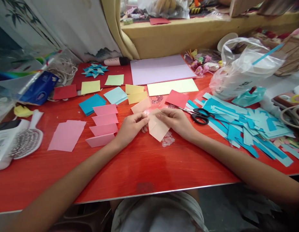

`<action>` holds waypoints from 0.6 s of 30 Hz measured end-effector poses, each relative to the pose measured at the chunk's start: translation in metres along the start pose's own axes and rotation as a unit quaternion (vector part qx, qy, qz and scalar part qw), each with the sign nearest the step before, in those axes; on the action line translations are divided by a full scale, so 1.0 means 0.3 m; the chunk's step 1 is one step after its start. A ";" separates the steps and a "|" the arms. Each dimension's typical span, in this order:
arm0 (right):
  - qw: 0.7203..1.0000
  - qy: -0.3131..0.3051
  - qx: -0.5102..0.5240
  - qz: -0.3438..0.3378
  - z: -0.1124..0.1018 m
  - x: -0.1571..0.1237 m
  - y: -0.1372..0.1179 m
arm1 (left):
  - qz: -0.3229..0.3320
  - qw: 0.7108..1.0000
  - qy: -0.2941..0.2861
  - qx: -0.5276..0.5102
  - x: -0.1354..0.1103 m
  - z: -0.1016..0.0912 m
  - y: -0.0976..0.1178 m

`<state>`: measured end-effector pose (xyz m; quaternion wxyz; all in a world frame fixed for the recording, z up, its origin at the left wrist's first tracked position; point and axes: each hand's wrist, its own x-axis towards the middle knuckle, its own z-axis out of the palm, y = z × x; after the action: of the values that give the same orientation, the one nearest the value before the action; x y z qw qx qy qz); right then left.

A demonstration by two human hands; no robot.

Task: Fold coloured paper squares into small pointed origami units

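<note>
I cannot read any word with certainty from here. The blue pack (pixel 39 88), the white container (pixel 3 151), the pink tube (pixel 112 61) and the plastic bag (pixel 236 77) show print, but too blurred.

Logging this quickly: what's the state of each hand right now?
Left hand: curled at the edge of a peach sheet; whether holding, can't tell.
Right hand: closed, holding that peach sheet.

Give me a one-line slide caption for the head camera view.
Left hand and right hand hold peach paper over a red table, scissors nearby.
</note>
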<state>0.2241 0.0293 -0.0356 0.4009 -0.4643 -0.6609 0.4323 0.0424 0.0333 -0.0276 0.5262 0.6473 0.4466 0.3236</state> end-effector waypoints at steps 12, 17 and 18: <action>0.988 0.004 -0.086 -0.129 -0.010 -0.003 0.013 | -0.024 0.995 -0.015 -0.095 -0.001 -0.008 0.003; 0.986 0.000 -0.098 -0.138 -0.015 0.000 0.019 | -0.021 0.997 -0.008 -0.076 0.003 -0.006 -0.001; 0.986 0.001 -0.096 -0.137 -0.016 0.001 0.020 | -0.020 0.997 -0.007 -0.067 0.003 -0.006 -0.003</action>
<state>0.2300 0.0316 -0.0399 0.4107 -0.4059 -0.7563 0.3075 0.0409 0.0350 -0.0280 0.5782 0.6034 0.4330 0.3377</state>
